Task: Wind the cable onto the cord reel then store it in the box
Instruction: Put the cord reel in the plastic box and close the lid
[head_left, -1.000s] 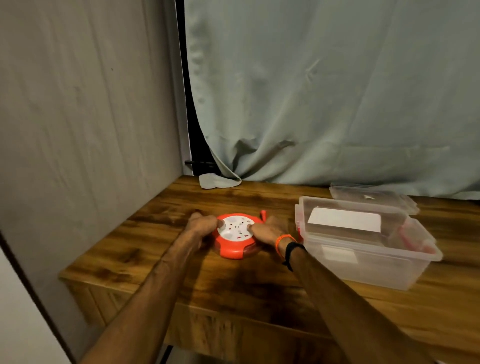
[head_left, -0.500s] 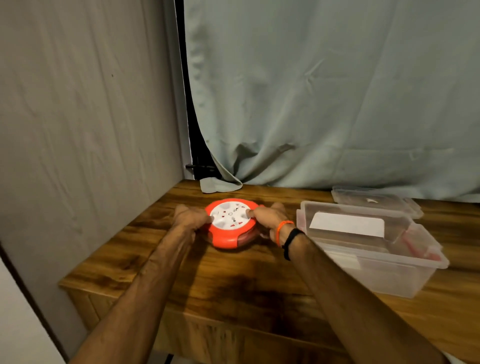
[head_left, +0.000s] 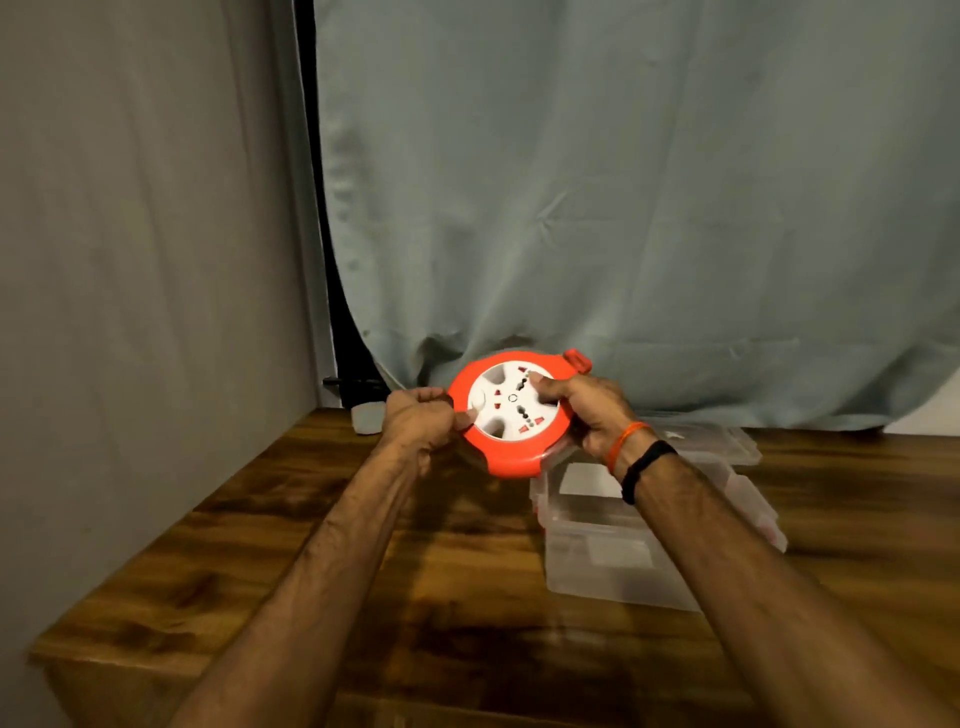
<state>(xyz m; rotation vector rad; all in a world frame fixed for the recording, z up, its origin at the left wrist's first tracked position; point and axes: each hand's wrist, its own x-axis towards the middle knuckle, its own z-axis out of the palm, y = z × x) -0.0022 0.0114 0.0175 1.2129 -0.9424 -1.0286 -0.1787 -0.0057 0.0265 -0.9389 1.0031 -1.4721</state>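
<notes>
The round orange cord reel (head_left: 511, 465) with a white socket face is held up in the air, tilted toward me, above the table. My left hand (head_left: 418, 418) grips its left rim. My right hand (head_left: 592, 408) holds its right side, thumb on the white face. An orange plug (head_left: 577, 360) sticks out at the reel's upper right. No loose cable shows. The clear plastic box (head_left: 602, 566) stands open on the table, just below and right of the reel, partly hidden by my right forearm.
The box's clear lid (head_left: 727, 441) lies behind it on the wooden table (head_left: 467, 597). A grey curtain (head_left: 623, 208) hangs at the back and a wall (head_left: 130, 260) closes the left side. The table's front edge is near me.
The reel was resting on the table between both hands; now both hands have lifted it up and a little right, toward the box, tilting its face to me.
</notes>
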